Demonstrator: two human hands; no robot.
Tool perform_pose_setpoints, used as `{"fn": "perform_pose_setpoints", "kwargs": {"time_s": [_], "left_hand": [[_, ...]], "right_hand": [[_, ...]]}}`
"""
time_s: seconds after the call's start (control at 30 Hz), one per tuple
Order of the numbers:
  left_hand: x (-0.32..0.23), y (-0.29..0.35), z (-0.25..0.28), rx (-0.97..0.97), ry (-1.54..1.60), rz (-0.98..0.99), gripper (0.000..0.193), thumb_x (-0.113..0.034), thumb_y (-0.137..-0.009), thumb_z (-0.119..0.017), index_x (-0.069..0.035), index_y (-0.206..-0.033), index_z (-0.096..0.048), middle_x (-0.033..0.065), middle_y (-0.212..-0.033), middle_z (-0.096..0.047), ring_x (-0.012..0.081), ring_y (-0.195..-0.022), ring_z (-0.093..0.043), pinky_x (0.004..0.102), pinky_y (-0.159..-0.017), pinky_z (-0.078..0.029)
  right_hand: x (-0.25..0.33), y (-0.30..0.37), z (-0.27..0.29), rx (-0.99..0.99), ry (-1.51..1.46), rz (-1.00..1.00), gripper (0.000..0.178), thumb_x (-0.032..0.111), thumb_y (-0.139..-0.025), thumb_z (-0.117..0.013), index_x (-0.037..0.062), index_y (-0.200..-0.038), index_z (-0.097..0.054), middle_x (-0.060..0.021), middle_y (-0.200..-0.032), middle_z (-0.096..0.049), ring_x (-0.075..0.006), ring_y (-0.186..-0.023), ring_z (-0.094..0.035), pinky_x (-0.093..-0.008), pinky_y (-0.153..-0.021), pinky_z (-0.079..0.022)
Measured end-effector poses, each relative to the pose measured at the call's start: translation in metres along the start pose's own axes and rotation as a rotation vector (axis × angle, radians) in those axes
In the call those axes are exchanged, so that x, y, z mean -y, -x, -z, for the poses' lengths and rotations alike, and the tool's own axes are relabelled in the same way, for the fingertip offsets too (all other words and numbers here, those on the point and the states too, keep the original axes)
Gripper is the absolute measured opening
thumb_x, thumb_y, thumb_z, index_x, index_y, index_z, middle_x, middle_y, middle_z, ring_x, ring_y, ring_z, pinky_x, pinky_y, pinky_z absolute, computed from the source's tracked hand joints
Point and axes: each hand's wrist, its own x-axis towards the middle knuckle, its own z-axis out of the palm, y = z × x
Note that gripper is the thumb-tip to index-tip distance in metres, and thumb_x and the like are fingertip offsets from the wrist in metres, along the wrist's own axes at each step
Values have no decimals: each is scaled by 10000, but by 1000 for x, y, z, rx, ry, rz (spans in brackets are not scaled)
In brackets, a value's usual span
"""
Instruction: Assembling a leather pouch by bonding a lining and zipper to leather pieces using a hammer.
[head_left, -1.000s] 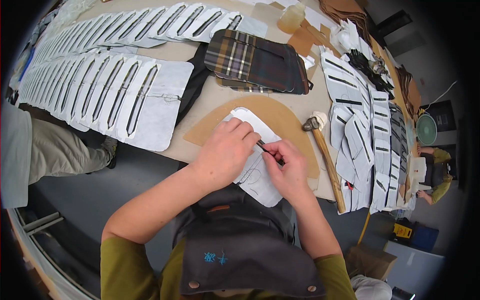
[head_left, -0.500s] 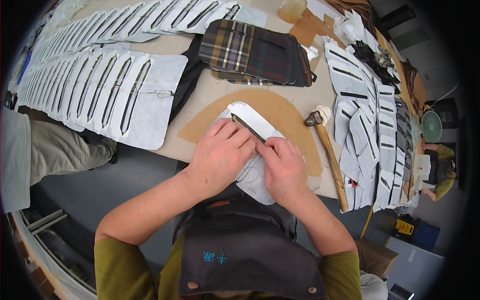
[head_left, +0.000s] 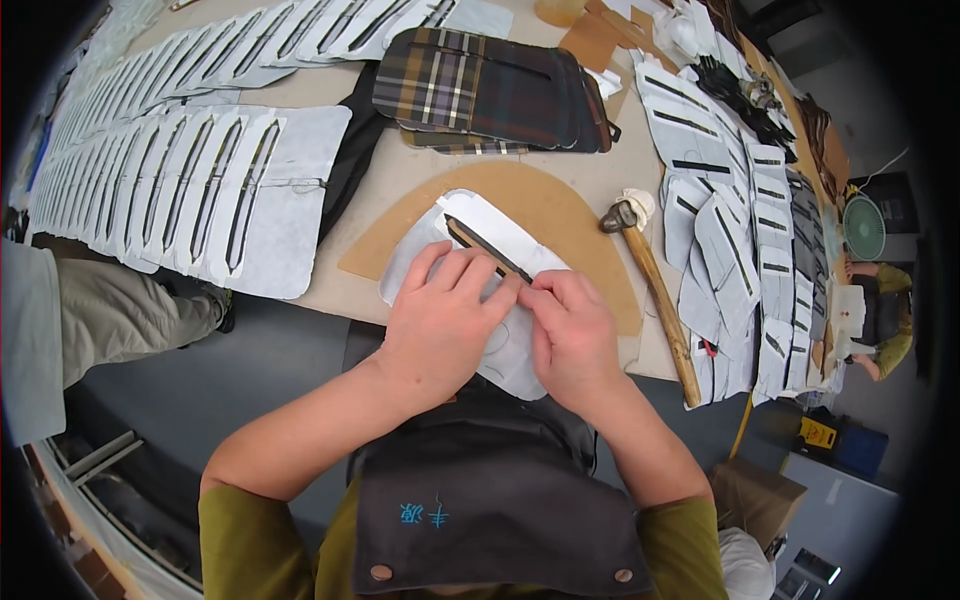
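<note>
A white-backed fabric panel [head_left: 508, 375] with rounded corners lies slanted before me, over the near edge of a tan half-round board [head_left: 400, 220]. A long narrow dark-edged slot [head_left: 470, 232] runs through the white strip on the panel, showing tan inside. My left hand [head_left: 440, 325] rests across the panel with bent fingers, its fingertips gripping the slot's near edge. At the slot's right end my right hand [head_left: 575, 335] pinches the edge between thumb and fingers. The two hands almost touch; the folded material under their fingertips is hidden.
A wooden-handled hammer [head_left: 655, 290] lies right of the board, with white cloth at its head. Plaid panels [head_left: 480, 90] are stacked beyond. Rows of slotted white panels [head_left: 285, 200] cover the left; more overlapping panels [head_left: 725, 240] lie right. Another person's leg [head_left: 125, 310] stands at left.
My left fingers have shifted down off the slot's upper end, baring more of the slot and its tan inside. My right hand stays pinched at its right end. The view has shifted slightly.
</note>
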Motion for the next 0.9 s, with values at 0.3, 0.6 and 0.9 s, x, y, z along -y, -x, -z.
{"fn": "perform_pose_setpoints", "kwargs": {"time_s": [0.3,0.6,0.9], "left_hand": [[0,3,-5,-12,7,-11,359,-153,-821,-747,-118,-1178,-728,80,-1151,-646,263,-1103,-601,445,-1030,-427],[-7,7,-4,52,41,63,421,-191,-840,-754,-182,-1258,-708,81,-1239,-610,271,-1238,-560,495,-1101,-356],[-9,7,-1,77,57,84,396,-182,-881,-722,-196,-1277,-703,100,-1275,-594,296,-1268,-539,503,-1119,-338]], "right_hand": [[-3,19,19,75,19,-31,365,-58,-753,-634,25,-1102,-697,-83,-1026,-626,-296,-923,-598,-400,-797,-454],[0,26,29,102,68,-32,417,-78,-715,-664,49,-1111,-698,-70,-1043,-634,-298,-958,-598,-414,-833,-443],[-14,38,32,12,-345,-280,446,-108,-800,-636,74,-1206,-665,-55,-1035,-721,-272,-894,-604,-375,-848,-465]]}}
